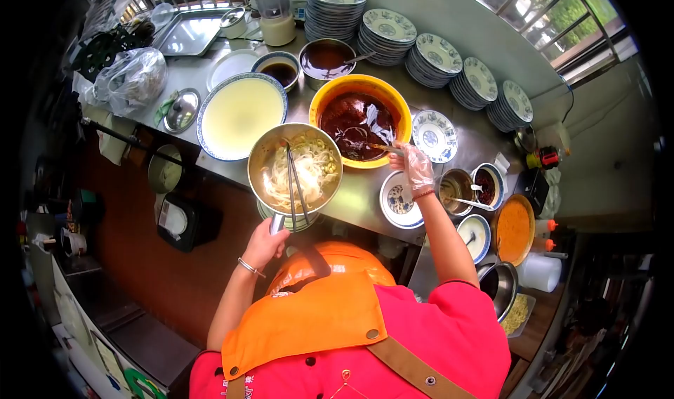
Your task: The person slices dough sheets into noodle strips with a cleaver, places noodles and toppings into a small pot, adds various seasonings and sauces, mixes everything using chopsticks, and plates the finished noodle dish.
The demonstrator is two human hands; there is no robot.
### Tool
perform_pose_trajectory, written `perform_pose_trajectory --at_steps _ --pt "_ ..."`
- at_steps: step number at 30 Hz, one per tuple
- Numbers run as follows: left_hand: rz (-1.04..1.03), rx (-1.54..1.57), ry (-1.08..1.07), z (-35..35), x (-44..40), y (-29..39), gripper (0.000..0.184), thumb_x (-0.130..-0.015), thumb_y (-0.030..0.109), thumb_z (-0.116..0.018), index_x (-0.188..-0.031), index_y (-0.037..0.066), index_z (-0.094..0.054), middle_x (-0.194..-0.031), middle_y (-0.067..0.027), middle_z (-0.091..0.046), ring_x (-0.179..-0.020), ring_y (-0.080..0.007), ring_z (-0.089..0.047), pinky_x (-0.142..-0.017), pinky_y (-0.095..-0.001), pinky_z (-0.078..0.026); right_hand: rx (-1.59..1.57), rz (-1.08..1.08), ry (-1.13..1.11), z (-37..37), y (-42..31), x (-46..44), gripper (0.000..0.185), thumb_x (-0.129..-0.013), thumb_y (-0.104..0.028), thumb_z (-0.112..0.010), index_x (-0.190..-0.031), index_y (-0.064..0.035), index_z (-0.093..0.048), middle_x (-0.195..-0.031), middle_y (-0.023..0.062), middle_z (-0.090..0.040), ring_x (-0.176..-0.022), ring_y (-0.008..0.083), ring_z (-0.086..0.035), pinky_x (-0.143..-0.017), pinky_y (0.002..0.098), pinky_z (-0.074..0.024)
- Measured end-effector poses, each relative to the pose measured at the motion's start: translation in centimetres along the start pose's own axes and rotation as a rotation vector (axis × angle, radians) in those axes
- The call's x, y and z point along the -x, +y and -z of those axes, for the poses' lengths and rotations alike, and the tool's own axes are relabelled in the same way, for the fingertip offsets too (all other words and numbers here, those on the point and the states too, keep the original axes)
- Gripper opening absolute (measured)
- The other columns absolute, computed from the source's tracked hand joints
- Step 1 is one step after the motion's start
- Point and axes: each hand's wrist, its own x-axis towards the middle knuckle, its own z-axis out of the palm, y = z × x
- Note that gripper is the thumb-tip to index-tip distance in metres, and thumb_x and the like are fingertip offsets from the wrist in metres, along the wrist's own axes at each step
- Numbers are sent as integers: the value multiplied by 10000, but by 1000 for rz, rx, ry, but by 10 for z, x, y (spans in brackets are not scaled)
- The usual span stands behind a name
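Observation:
My left hand (269,243) is closed around the handle of a metal saucepan (257,181). Inside the pan lie pale noodles (304,171) with yellowish-green bits, and a pair of dark chopsticks (293,185) leans across its rim. My right hand (415,167), in a clear plastic glove, grips a spoon-like utensil (385,148) with a brownish handle. Its far end reaches into dark red sauce in a yellow bowl (404,111); the head cannot be made out. Just below that hand sits a patterned white bowl (401,220).
A wide blue-rimmed bowl (242,118) of pale yellow liquid stands left of the pan. Several plate stacks (390,34) line the wall. To the right are a chili bowl (488,185), a metal cup (455,188) and a tub of orange paste (514,230).

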Motion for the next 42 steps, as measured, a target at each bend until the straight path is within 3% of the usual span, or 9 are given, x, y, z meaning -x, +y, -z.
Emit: perform_pose_trajectory --at_steps 16,21,23,26,30,33,34,37,42 --pt "28 -11 -52 -2 -19 1 143 -869 106 -600 -901 51 -472 -628 -3 -483 -477 -91 -458 -427 -240 -386 -3 195 -23 -31 -64 59 406 -1004 -270 -521 -1226 64 -579 -941 147 -683 -764 168 -669 -691 259 -558" --pt "-24 1 -94 -12 -31 9 142 -871 104 -597 -892 50 -467 -622 2 -469 -474 -87 -441 -423 -240 -379 471 548 -228 -63 -83 109 298 -996 -121 -500 -1219 50 -599 -1069 148 -682 -841 205 -673 -733 305 -538" --pt "-40 7 -105 -17 -35 14 144 -872 102 -596 -893 48 -465 -621 2 -465 -474 -86 -436 -420 -241 -374 835 1069 -346 -70 -78 111 306 -933 -43 -537 -1222 47 -583 -1100 191 -653 -900 282 -661 -748 357 -533" --pt "-48 23 -104 -23 -36 20 146 -872 94 -596 -898 45 -461 -620 4 -460 -473 -85 -433 -415 -242 -366 1162 1179 -475 -71 -94 132 444 -794 20 -611 -1234 30 -559 -1041 186 -649 -874 327 -642 -751 396 -530" --pt "-50 51 -98 -24 -37 22 148 -871 82 -596 -903 47 -456 -621 5 -457 -473 -82 -431 -413 -241 -361 982 1220 -324 -74 -92 131 368 -888 -81 -602 -1235 36 -562 -1038 156 -660 -852 302 -659 -732 361 -534" --pt "-47 46 -105 -24 -40 24 148 -868 80 -599 -902 50 -458 -621 4 -457 -473 -82 -431 -415 -241 -365 -35 245 -47 -79 -72 123 355 -973 -167 -545 -1253 50 -541 -1032 143 -660 -876 243 -663 -740 332 -541" --pt "-36 46 -104 -28 -42 25 148 -867 81 -600 -902 50 -459 -620 4 -457 -473 -82 -431 -415 -242 -367 -251 177 -87 -67 -68 111 439 -1001 -274 -529 -1264 77 -520 -1047 170 -646 -904 164 -628 -778 259 -534" --pt "-25 68 -112 -26 -39 21 146 -862 81 -604 -902 55 -466 -622 1 -461 -476 -84 -440 -418 -240 -374 -700 -75 -36 -48 -61 89 419 -985 -214 -547 -1282 77 -493 -1059 186 -614 -898 207 -607 -826 289 -523" --pt "-29 86 -22 -23 -29 15 134 -868 89 -598 -900 55 -473 -625 -5 -467 -475 -94 -455 -417 -243 -390 -598 20 -17 -35 -54 61 371 -980 -200 -558 -1226 73 -511 -1001 183 -628 -893 215 -624 -802 308 -538"
